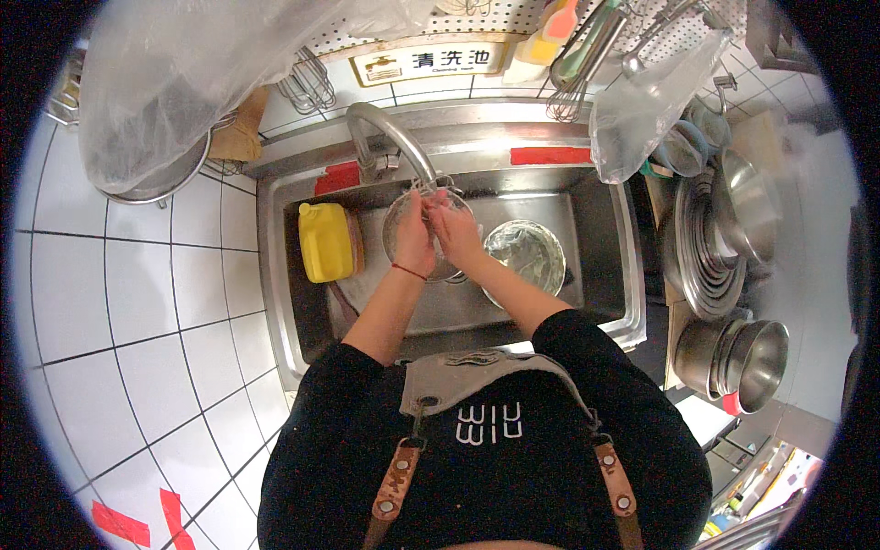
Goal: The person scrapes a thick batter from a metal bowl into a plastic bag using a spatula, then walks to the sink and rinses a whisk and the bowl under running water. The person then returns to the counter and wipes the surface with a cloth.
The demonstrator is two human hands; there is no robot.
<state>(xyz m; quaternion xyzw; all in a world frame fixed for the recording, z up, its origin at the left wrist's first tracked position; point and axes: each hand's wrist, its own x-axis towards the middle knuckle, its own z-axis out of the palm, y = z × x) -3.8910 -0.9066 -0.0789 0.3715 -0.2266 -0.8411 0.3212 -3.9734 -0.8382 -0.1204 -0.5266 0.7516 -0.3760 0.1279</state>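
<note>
Both hands meet beneath the mouth of a curved steel faucet [405, 141], over a round metal bowl [393, 240] in a stainless steel sink [440, 323]. My left hand [415, 237] has its fingers raised and a thin red cord at the wrist. Against it, my right hand [455, 232] is bent inward. Something clear or wet glints around the fingertips; whether it is water or a held thing, I cannot tell. Just right of the hands, a second bowl [558, 268] has whitish residue and what looks like clear plastic inside, partly behind my right forearm.
A yellow plastic jug [326, 244] stands at the sink's left, beside a dark handle [344, 302]. Whisks [568, 103] and clear plastic bags [639, 110] hang above the back rim. Stacked metal bowls [708, 275] and pots [756, 364] line the right. White tiles [137, 289] cover the left wall.
</note>
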